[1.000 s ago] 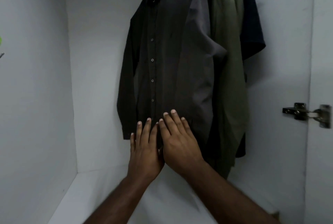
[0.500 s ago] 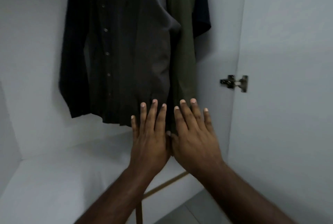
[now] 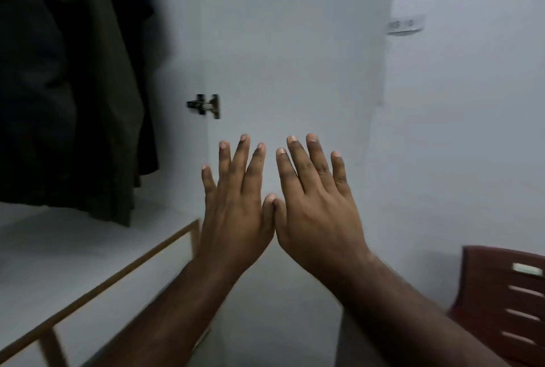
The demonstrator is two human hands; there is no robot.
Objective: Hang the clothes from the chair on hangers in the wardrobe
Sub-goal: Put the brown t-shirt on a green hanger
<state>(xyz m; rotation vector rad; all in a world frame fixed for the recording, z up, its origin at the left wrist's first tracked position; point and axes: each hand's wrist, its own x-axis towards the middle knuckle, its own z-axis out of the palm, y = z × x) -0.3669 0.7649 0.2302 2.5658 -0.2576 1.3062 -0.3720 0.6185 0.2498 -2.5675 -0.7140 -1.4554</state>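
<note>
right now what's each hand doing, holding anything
Left hand: open, fingers straight and spread, holding nothing.
Right hand: open, fingers straight and spread, holding nothing.

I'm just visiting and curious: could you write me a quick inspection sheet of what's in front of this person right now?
Surface: white wardrobe floor, wood-edged.
Job's things: dark hanging clothes at left; red-brown chair at lower right, no clothes seen on its visible part.
Clutter: nothing seen.
Hands: left hand and right hand flat, fingers spread, thumbs touching, holding nothing.
Cables: nothing seen.
Surroundings: open white door with metal hinge; white wall.
</note>
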